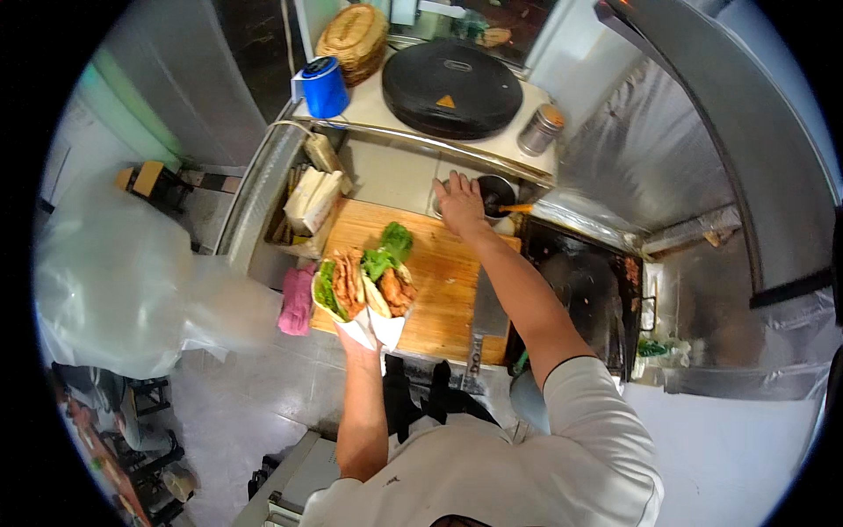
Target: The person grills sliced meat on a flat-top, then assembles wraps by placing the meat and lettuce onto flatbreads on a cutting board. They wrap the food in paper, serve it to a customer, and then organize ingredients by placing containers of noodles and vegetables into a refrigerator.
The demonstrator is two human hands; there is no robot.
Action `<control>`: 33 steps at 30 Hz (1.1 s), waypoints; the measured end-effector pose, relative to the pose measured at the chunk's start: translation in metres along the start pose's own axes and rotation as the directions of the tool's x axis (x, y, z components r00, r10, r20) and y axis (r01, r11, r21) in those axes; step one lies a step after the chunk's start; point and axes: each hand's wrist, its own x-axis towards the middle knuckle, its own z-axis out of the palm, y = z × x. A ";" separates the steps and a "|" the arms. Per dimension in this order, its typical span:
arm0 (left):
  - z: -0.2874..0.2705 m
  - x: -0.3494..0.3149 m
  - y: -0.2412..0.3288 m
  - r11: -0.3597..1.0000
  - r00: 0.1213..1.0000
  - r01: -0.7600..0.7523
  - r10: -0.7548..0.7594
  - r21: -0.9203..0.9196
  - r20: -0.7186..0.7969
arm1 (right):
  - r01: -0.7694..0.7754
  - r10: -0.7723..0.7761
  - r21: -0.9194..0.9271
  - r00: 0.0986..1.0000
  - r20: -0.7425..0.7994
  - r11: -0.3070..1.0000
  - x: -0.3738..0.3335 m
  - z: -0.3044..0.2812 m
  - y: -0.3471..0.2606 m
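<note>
My left hand (360, 343) is closed around the paper-wrapped bottoms of two folded flatbreads, held above the near left of a wooden cutting board (443, 290). The left flatbread (344, 290) shows strips of browned meat and lettuce. Meat and a tall leaf of lettuce (396, 241) stick up from the right flatbread (393, 294). Beyond the board's far edge, my right hand (462, 206) stretches out with its fingers apart. It covers much of a round container; whether it touches the rim I cannot tell. Right beside it is a dark-filled pot (497, 195) with an orange-handled utensil (515, 208).
A black round appliance (452, 88), a blue canister (325, 88), a wicker basket (353, 39) and a shaker jar (541, 130) stand on the raised shelf. White paper packets (313, 200) and a pink cloth (297, 299) lie left. A dark griddle (575, 290) is at right.
</note>
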 end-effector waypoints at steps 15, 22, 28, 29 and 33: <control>0.016 0.017 -0.066 0.969 0.967 0.248 -0.248 -0.007 -0.054 | 0.125 0.423 0.991 0.902 -0.092 -0.051 -0.115 -0.276 -0.029; 0.020 0.009 -0.122 0.934 0.927 0.349 -0.356 0.079 0.119 | 0.001 0.330 1.000 0.944 0.002 -0.010 -0.131 -0.207 -0.011; 0.017 -0.002 -0.146 0.909 0.895 0.416 -0.412 0.008 0.170 | 0.084 0.421 0.994 0.906 -0.048 -0.067 -0.154 -0.216 0.011; 0.015 -0.003 -0.149 0.902 0.888 0.432 -0.427 0.008 0.172 | 0.041 0.388 0.999 0.921 -0.026 -0.028 -0.153 -0.211 0.016; 0.024 -0.010 -0.156 0.899 0.884 0.438 -0.433 0.013 0.173 | 0.047 0.329 0.998 0.943 -0.055 0.032 -0.160 -0.218 0.025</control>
